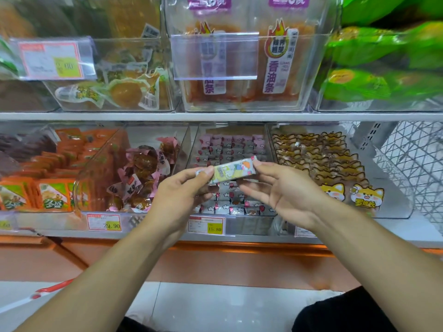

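Pinching snack bar (231, 170) by both ends, my left grip (182, 195) and right grip (285, 188) each clamping it, holding label-up for reading, just above pink-sweet bin (195, 142)

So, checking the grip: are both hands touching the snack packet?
Touching. Head view: the left hand pinches one end of the snack packet, the right hand the other.
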The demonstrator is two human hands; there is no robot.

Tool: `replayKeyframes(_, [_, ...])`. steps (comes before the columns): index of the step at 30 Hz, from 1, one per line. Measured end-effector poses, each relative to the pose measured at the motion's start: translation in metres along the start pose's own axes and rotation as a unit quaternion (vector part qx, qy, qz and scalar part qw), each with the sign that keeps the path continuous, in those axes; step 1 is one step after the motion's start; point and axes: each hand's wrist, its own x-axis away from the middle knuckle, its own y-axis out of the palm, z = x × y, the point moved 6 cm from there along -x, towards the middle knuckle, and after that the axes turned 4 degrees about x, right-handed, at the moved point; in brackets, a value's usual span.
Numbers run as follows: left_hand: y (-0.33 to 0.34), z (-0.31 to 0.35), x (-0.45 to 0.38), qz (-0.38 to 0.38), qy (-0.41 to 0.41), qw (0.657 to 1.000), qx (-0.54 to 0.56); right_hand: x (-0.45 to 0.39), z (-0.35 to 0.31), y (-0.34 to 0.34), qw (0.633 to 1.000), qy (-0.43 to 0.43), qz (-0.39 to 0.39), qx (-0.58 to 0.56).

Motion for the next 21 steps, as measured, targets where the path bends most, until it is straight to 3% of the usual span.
replayKeyframes(7, [0.001, 0.006, 0.008, -0.039, 0.036, 0.998, -0.031, 0.003, 0.006, 0.003, 0.988, 0.044, -0.089, 0.12])
replayKeyframes(12, [0.007, 0.002, 0.013, -0.05, -0.043, 0.998, 0.023, -0.001, 0.001, 0.003, 0.986, -0.043, -0.097, 0.129])
replayKeyframes(17, [0.008, -0.006, 0.013, -0.038, -0.094, 0.994, 0.033, 0.003, -0.007, 0.0, 0.948, -0.143, -0.088, 0.269])
replayKeyframes(21, [0.003, -0.003, 0.008, -0.025, -0.048, 0.997, 0.052, 0.001, -0.002, 0.0, 0.976, -0.079, -0.1, 0.176])
